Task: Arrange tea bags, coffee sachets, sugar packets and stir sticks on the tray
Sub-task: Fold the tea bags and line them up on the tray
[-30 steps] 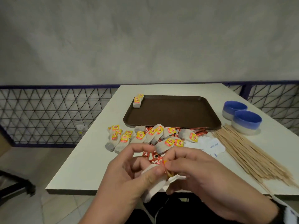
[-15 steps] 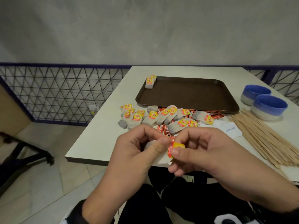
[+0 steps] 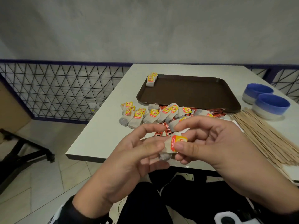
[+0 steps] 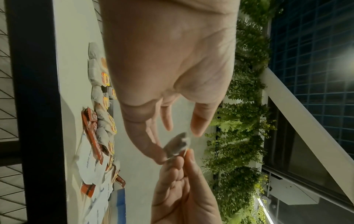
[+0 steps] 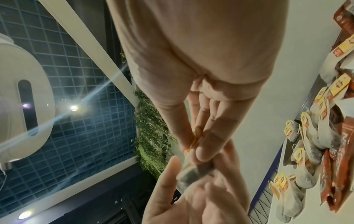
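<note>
one tea bag (image 3: 168,147) held above the table's near edge, left hand (image 3: 137,152) pinching its soft pouch, right hand (image 3: 208,143) pinching the stiffer yellow tag (image 3: 178,142); judged featherlight, limp, tearable, so best lifted by the pouch body toward the tray (image 3: 194,92).

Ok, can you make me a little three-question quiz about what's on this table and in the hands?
1. True or false: the flat brown plastic tray holds coffee sachets.
2. Which hand pinches the yellow-and-red paper tag of the tea bag held between the hands: A the left hand, or B the right hand?
3. Fill in: the long pale wooden stir sticks lie just in front of two round ____ bowls.

Key: 1 false, only tea bags sit in its far left corner; 2 B; 3 blue.
</note>
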Demonstrator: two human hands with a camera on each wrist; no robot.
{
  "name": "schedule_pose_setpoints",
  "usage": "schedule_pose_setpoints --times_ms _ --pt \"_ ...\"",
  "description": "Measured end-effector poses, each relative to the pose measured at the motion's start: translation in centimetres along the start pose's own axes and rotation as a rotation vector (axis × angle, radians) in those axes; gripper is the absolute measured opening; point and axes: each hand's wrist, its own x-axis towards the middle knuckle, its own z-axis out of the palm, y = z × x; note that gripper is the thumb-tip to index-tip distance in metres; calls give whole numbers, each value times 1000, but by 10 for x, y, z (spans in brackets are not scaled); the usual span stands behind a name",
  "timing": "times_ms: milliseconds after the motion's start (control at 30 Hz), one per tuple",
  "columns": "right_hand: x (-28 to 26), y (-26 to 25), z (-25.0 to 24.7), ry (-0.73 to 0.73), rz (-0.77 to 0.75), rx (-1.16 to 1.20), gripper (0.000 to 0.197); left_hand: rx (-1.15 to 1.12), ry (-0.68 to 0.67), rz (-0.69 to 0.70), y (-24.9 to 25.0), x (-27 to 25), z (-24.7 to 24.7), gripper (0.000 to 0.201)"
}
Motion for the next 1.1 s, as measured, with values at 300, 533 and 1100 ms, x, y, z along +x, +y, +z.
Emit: schedule_pose_setpoints --times_ms 300,533,1100 --pt "-2 1 -1 -33 11 -37 29 -10 15 55 0 0 1 45" --pt "-4 3 -5 -14 11 -33 21 -15 23 32 2 -3 2 47" --pt "-7 11 -8 -53 -246 -293 12 313 161 201 -3 0 8 30"
